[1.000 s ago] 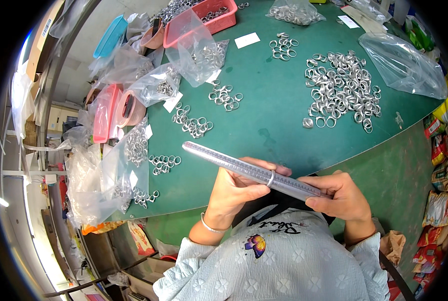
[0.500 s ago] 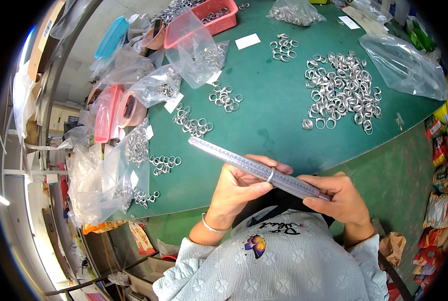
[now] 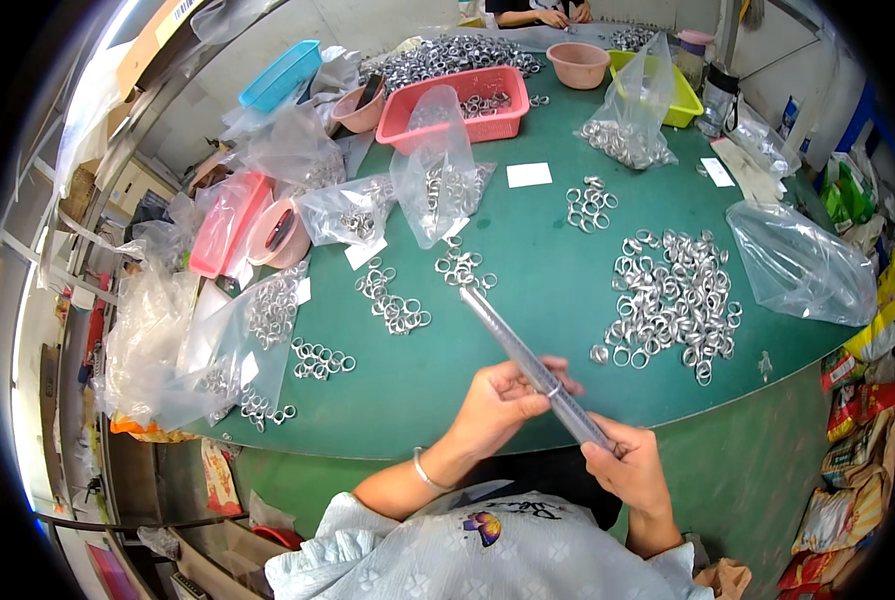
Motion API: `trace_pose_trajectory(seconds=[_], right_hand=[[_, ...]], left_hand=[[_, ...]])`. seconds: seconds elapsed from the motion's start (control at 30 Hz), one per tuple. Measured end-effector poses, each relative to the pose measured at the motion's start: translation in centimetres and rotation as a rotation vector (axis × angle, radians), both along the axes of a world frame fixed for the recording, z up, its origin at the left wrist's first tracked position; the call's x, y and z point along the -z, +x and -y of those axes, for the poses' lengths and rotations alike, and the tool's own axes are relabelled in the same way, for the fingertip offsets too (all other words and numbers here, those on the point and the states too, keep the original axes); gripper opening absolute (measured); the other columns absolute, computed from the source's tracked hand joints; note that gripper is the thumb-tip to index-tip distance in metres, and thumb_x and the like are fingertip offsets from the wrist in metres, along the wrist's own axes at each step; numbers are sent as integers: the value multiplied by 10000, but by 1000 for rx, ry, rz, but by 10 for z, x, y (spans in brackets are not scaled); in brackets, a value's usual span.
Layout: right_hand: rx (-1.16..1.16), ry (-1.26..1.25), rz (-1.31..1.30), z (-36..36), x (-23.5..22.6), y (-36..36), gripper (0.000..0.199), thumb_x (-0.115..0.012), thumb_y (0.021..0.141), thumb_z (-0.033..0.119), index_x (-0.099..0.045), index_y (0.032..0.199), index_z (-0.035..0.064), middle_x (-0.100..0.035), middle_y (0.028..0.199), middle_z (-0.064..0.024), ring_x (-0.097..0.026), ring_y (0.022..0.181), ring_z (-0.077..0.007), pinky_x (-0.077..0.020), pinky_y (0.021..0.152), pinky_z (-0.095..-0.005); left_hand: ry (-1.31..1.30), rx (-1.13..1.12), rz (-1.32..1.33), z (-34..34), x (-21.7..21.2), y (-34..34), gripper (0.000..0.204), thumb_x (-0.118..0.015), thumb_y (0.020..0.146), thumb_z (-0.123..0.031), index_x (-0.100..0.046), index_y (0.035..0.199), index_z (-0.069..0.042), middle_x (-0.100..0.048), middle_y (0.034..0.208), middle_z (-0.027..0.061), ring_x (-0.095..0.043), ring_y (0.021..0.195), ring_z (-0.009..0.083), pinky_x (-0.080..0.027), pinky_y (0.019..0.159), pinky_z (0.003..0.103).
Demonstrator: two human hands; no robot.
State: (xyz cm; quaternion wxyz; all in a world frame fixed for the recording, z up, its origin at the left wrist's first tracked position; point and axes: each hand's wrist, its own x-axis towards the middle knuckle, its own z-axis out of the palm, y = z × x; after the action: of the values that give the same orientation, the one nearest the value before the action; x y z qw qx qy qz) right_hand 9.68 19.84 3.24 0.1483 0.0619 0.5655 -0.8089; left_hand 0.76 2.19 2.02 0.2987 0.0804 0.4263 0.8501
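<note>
Green matting is covering the round table (image 3: 527, 300) in front of you, and it is carrying loose heaps of silver rings, the biggest heap (image 3: 667, 300) lying to your right beyond your hands. You are holding a long tapered metal rod (image 3: 532, 362) slantwise over the table's near edge: your left hand (image 3: 502, 405) is closing its fingers around the rod's middle, where a single ring (image 3: 552, 390) is sitting on it, and your right hand (image 3: 627, 468) is gripping the thick lower end. Farther back, a red basket (image 3: 462, 105) is holding more rings, a clear bag (image 3: 437, 175) standing before it is showing rings inside, and a pink bowl (image 3: 578, 63) is sitting beside a yellow-green tray (image 3: 679, 85), contents unclear. Bags of rings (image 3: 257, 320) are crowding your left.
</note>
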Motion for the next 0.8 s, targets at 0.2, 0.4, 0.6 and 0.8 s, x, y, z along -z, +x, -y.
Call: trace_pose_trajectory(seconds=[0.2,0.4,0.6,0.8], right_hand=[[-16,117,-54,-5,9,-6,366,-587,833,37,-522,1190,-10,-451,654,75,-352,512,14,-252,432,-153],[3,96,45,-18,18,-2,357,-602,820,44,-546,1170,2,-442,598,68,-344,474,12,-238,406,-159],[118,54,103,-34,28,5,363,-544,845,19,-489,1192,-67,-403,519,35,-306,382,-15,-209,337,-174],[207,83,98,-24,22,0,354,-547,860,38,-496,1202,-36,-409,536,55,-306,387,3,-199,342,-165]], left_hand=[[-79,17,-197,6,8,-17,350,-663,780,-151,-555,1051,42,-564,1004,131,-558,971,247,-428,900,371],[27,-276,-108,24,-15,-58,315,-623,822,-161,-553,1051,43,-577,1011,127,-555,986,212,-431,913,373],[-673,-134,-595,15,-55,-145,370,-684,766,-165,-583,1067,25,-614,911,65,-577,840,118,-464,783,250],[-194,-615,-232,-36,-96,-299,321,-578,840,-99,-493,1100,70,-517,1072,133,-547,955,230,-450,858,350]])
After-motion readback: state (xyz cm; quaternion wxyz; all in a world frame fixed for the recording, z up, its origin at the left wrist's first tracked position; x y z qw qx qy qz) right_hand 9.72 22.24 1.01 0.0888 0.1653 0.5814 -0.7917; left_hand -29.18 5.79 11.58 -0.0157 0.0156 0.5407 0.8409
